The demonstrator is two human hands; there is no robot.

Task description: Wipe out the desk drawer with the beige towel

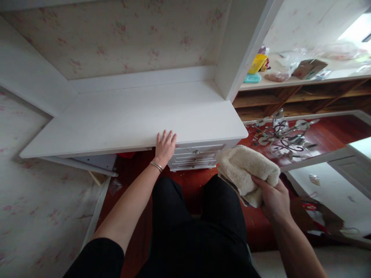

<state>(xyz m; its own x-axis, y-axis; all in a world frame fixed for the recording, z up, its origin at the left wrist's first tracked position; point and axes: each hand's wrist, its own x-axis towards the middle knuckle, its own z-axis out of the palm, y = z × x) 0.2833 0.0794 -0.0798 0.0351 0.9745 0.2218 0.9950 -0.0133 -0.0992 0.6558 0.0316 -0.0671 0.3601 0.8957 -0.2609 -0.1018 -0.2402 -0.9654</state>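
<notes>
A white desk (139,112) spans the view in front of me. My left hand (165,146) lies on its front edge, fingers stretched out over the top and holding nothing. A folded beige towel (246,170) is gripped in my right hand (274,197), with the thumb on its upper side. The towel hangs in the air to the right of the desk's front corner, above the floor. Below the desktop, between my two hands, a white drawer unit (197,156) with small knobs shows.
A chandelier (286,135) lies on the red floor at the right, with small parts around it. Behind it, a low shelf (266,98) bears a yellow container (257,63), plastic bags and a cardboard box (310,68). A white cabinet (315,181) and a brown bag (319,216) stand at right.
</notes>
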